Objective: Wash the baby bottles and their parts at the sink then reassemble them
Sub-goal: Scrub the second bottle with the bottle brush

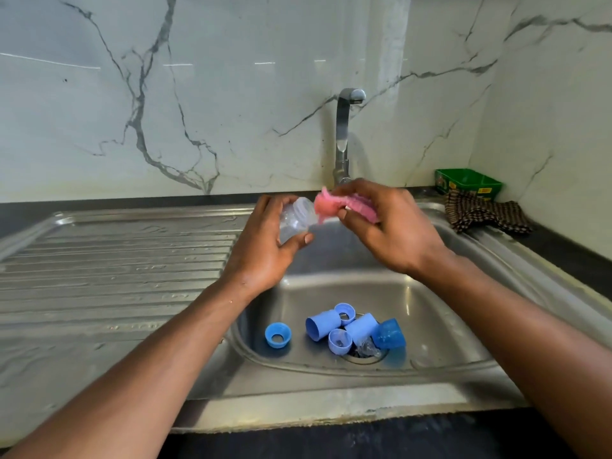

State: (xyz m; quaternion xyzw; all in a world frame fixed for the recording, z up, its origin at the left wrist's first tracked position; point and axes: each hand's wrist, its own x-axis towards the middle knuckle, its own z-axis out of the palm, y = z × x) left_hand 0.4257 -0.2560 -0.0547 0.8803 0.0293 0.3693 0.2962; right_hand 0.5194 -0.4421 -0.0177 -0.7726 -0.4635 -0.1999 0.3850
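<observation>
Blue caps [351, 329] in sink [430, 326]; left hand [265, 253] grips clear bottle [296, 220], right hand [387, 226] pinches pink sponge [326, 207] at mouth

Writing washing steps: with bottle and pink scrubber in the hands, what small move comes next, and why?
Probably push the pink scrubber into the clear bottle: the right hand holds it at the open mouth, the left hand grips the bottle.

A clear bottle [295, 218] tilts above the sink, mouth touching a pink scrubber [331, 207]. Blue caps [323, 324] and rings [277, 334] lie near the drain.
</observation>
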